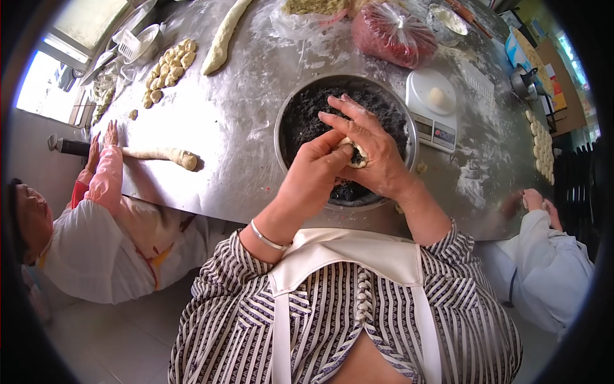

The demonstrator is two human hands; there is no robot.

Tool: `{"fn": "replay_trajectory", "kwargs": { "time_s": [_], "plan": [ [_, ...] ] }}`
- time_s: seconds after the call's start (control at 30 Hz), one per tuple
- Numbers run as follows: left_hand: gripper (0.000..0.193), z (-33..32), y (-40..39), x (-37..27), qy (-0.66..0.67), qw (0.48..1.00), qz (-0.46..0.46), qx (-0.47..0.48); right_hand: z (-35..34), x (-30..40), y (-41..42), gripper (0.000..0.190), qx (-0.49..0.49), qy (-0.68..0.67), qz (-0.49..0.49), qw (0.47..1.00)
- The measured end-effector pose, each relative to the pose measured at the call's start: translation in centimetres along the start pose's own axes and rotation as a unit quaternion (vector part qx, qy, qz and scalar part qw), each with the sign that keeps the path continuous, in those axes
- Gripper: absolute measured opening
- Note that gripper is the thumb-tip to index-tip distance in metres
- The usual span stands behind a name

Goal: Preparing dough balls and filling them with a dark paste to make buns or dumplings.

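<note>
Both my hands meet over a round metal basin [412,158] holding dark, crumbly filling [307,113]. Between them is a small dough wrapper [363,161] with some dark filling inside its open ring. My left hand [319,165] pinches the wrapper's rim, its thumb reaching over the opening. My right hand [376,149] cups the wrapper from the other side, with two fingers stretched out over the basin. To the right of the basin stands a white digital scale [434,108], and a pale dough ball [438,97] rests on its plate.
Left, a co-worker's hands [103,144] press a dough roll [163,156] near a cleaver [69,146]. Dough pieces [168,67] and a long dough rope [224,38] lie beyond. A bag of red filling [393,36] sits at the back. Another person's hands [539,204] are right, near shaped dough pieces [541,146].
</note>
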State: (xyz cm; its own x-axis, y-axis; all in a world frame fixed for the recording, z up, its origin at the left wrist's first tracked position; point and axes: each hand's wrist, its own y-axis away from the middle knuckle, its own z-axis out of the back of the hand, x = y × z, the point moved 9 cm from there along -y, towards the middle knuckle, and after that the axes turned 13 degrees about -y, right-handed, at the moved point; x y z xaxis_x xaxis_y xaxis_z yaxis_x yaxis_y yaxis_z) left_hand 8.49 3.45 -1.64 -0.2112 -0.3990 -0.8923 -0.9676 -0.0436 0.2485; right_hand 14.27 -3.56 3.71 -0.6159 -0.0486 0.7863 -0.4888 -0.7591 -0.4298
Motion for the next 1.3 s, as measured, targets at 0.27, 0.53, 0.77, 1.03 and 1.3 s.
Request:
{"fn": "replay_trajectory", "kwargs": {
  "time_s": [0.27,0.53,0.77,1.03,1.3],
  "plan": [
    [0.026,-0.7,0.4,-0.8,0.076,0.994,-0.058,-0.054,0.3,0.1,0.0,0.041,-0.068,-0.084,0.035,0.994],
    [0.025,-0.3,0.6,-1.7,-0.031,0.991,-0.084,-0.099,0.6,1.3,-0.3,0.054,-0.108,-0.022,0.024,0.994],
    [0.026,0.0,1.2,-2.4,-0.19,0.969,-0.134,-0.08,0.3,0.6,-0.1,0.051,-0.065,-0.019,0.06,0.996],
    [0.046,0.0,0.7,-0.2,0.149,0.985,-0.018,-0.079,0.6,0.2,0.4,0.031,-0.074,-0.085,0.068,0.991],
    [0.05,-0.3,0.2,-0.5,0.104,0.99,-0.033,-0.086,1.6,1.2,-0.5,0.032,-0.11,-0.049,0.013,0.993]
  ]
}}
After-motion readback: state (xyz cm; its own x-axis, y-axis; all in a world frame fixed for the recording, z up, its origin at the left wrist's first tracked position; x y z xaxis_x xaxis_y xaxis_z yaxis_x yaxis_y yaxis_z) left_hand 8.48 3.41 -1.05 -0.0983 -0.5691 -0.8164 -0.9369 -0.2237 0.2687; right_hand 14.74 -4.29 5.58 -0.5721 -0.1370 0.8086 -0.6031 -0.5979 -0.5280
